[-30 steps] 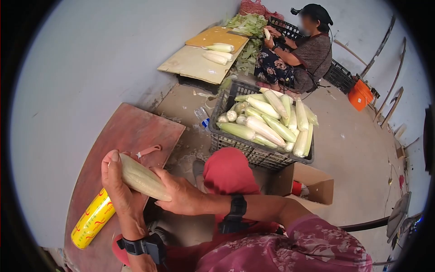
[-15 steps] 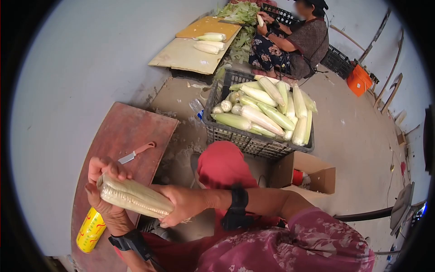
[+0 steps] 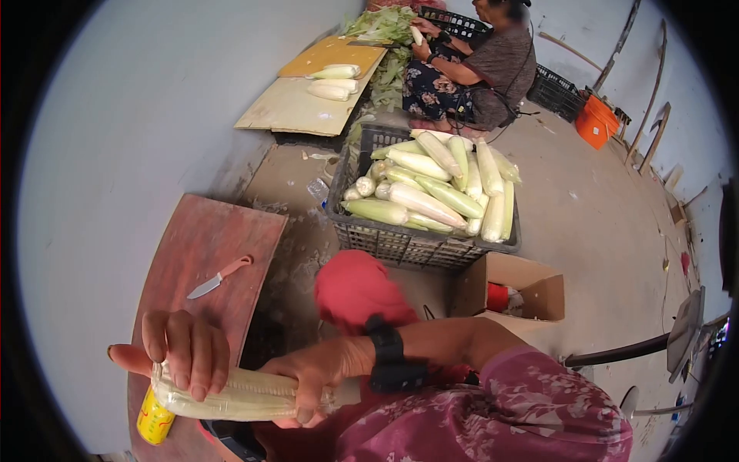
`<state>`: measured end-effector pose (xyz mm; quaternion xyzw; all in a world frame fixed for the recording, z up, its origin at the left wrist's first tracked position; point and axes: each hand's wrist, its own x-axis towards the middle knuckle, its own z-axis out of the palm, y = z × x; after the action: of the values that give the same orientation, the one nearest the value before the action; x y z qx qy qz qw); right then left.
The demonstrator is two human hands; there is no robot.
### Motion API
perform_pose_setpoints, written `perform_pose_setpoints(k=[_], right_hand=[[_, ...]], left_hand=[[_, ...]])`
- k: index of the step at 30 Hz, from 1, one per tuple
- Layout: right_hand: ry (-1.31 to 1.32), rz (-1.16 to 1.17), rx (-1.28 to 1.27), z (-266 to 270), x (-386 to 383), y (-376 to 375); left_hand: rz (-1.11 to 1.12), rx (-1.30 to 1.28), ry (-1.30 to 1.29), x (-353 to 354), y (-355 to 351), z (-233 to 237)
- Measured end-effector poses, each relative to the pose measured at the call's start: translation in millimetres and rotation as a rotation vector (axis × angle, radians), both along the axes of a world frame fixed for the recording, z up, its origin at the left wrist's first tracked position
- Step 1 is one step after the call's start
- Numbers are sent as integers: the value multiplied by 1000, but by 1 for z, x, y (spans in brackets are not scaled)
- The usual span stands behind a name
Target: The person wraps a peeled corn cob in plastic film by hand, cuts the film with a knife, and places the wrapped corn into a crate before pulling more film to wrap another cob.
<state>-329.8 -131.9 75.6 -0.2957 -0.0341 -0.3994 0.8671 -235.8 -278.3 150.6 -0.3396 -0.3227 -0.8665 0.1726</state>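
An ear of corn (image 3: 239,395), seemingly covered in shiny clear film, lies across both my hands above the red board. My right hand (image 3: 312,381) is wrapped around its right end. Over its left end curl the fingers of my left hand (image 3: 185,350), while that thumb sticks out to the left. A knife (image 3: 219,277) with a reddish handle rests on the red board (image 3: 219,227). Partly hidden below my left hand is a yellow roll (image 3: 156,420) with red marks.
A black crate (image 3: 400,242) full of corn ears stands ahead, with an open cardboard box (image 3: 531,296) beside it. Further back are boards (image 3: 296,108) with several ears, a seated person (image 3: 477,77) holding corn, husks (image 3: 385,27) and an orange bucket (image 3: 595,122).
The ear of corn has moved lower and turned more level. My left hand has shifted from gripping its end to laying its fingers over the top. The view has shifted slightly.
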Motion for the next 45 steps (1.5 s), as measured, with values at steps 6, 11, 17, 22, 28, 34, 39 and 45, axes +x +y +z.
perform_pose_setpoints(k=[6,11,17,22,28,34,39,45], right_hand=[[66,-145,-56,19,-14,19],[572,-468,-135,43,-85,57],[1057,-1131,97,64,-172,128],[1351,-1449,295,48,-229,146],[1956,-1325,227,15,-269,122],[2317,-993,154,2,-280,73],[2645,-867,-239,-23,-284,31],[2960,-676,-401,-57,-284,16]], left_hand=[[447,144,-665,-18,31,2],[767,222,-893,-21,22,-34],[713,222,-896,-2,-5,-28],[797,184,-926,7,-11,-28],[841,176,-960,10,-13,-38],[870,158,-1005,13,-13,-48],[877,158,-1013,12,-15,-50],[900,143,-1009,16,-15,-51]])
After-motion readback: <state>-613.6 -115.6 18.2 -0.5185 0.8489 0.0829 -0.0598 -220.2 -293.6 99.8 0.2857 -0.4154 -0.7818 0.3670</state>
